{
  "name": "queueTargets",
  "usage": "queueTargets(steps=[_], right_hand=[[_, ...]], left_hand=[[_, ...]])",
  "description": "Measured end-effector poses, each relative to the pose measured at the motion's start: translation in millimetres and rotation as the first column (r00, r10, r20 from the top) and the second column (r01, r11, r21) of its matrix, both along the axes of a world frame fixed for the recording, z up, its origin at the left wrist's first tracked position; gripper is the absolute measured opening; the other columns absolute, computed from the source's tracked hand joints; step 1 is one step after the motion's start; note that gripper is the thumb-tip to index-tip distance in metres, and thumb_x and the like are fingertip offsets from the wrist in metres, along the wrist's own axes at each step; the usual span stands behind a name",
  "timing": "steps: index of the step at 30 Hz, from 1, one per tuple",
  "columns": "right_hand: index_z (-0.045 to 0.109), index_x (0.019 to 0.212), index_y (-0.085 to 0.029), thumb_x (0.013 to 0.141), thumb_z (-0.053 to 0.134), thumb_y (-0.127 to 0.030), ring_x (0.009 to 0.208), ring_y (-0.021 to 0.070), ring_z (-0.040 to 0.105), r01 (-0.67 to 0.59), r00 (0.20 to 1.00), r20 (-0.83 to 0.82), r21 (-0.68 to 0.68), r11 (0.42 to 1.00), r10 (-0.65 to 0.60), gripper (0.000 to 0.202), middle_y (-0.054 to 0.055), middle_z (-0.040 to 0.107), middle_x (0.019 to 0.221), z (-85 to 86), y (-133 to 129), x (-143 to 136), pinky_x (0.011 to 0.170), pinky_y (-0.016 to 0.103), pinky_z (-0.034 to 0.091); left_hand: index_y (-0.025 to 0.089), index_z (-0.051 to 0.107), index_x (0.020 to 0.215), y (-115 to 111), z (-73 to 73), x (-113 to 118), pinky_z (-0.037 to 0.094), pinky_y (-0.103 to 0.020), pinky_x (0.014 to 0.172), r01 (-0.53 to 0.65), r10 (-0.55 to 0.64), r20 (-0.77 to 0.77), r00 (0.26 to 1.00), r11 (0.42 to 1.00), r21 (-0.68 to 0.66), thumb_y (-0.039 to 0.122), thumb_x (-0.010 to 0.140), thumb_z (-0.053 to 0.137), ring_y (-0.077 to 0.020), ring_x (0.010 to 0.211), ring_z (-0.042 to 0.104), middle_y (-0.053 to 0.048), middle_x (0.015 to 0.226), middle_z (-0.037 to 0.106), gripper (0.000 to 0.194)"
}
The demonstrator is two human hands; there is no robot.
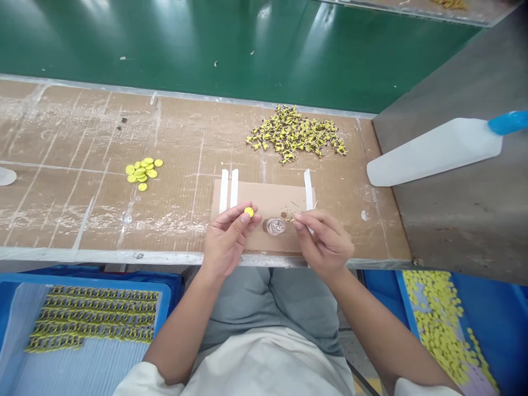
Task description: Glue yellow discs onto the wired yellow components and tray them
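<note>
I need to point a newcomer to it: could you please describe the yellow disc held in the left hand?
Find the cardboard sheet at the bench's near edge. Above it, the left hand pinches one yellow disc at its fingertips. Unlike the loose discs farther left, it is single and lifted.

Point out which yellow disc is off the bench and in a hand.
The yellow disc pinched in the left hand fingertips; the other loose discs lie piled on the bench, far left.
</note>
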State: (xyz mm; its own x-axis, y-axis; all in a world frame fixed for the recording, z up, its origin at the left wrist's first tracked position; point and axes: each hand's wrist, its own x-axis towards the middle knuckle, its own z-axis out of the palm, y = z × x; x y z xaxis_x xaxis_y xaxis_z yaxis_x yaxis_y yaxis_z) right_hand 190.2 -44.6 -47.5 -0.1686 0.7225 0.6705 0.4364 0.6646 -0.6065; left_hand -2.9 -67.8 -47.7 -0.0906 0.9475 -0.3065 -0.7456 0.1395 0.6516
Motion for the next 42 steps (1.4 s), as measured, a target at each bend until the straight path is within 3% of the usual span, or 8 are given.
queueTargets(steps=[7,25,30,34,38,42], right_hand=[[0.068,0.121,-0.028,0.083,0.067,-0.002,0.076,0.0183,0.067,-0.05,0.997,0.053,0.061,0.997,0.047,0.047,0.006,0.07,0.09,-3.1,0,-2,0.064,0.034,0.058],[0.071,0.111,-0.026,0.084,0.068,-0.006,0.072,0.0179,0.068,-0.022,0.997,0.074,0.058,0.998,0.018,0.034,0.006,0.07,0.085,-2.1,0,-1,0.061,0.033,0.059],[0.074,0.104,-0.026,0.083,0.071,-0.006,0.075,0.0175,0.07,0.054,0.998,-0.041,-0.02,0.998,-0.054,0.029,0.004,0.074,0.085,3.0,-3,-4,0.065,0.032,0.06],[0.077,0.095,-0.024,0.082,0.076,-0.015,0.078,0.0185,0.072,0.112,0.963,-0.211,-0.25,0.962,-0.167,0.016,0.005,0.076,0.088,5.6,-11,-6,0.071,0.034,0.062],[0.077,0.095,-0.024,0.084,0.076,-0.022,0.074,0.0167,0.071,-0.007,0.858,-0.457,-0.464,0.886,-0.233,0.011,0.004,0.075,0.088,20.6,-21,-14,0.07,0.033,0.063],[0.076,0.097,-0.026,0.087,0.072,-0.021,0.082,0.0183,0.069,-0.124,0.82,-0.555,-0.407,0.905,-0.137,0.011,0.005,0.073,0.089,48.2,-30,-29,0.074,0.035,0.061]], left_hand=[[0.02,0.08,0.095,0,2.9,0,0.058,-0.031,0.092,-0.005,0.004,-0.018,1.0,0.999,-0.035,0.025,0.073,0.084,-0.0145,0.082,0.074,-0.006,0.094,0.079,0.023],[0.02,0.079,0.098,-1,1.4,-1,0.059,-0.026,0.091,0.002,-0.002,0.003,1.0,1.0,-0.006,0.022,0.077,0.081,-0.0132,0.085,0.074,-0.005,0.097,0.079,0.021],[0.019,0.079,0.097,-2,3.0,-1,0.058,-0.029,0.093,-0.003,0.003,-0.005,1.0,1.0,-0.026,0.023,0.074,0.083,-0.0148,0.086,0.074,-0.007,0.098,0.079,0.024],[0.021,0.079,0.097,-8,4.7,-1,0.059,-0.029,0.092,-0.017,0.017,0.004,1.0,0.998,-0.063,0.024,0.072,0.084,-0.0147,0.084,0.075,-0.006,0.097,0.079,0.025],[0.022,0.079,0.098,-19,12.9,4,0.061,-0.026,0.083,0.021,-0.018,0.047,0.999,0.998,-0.065,0.028,0.074,0.084,-0.0147,0.08,0.075,-0.006,0.093,0.079,0.025],[0.023,0.079,0.097,-30,27.9,16,0.063,-0.026,0.08,0.078,-0.073,0.12,0.99,0.996,-0.043,0.032,0.075,0.083,-0.0149,0.077,0.076,-0.005,0.091,0.08,0.024]])
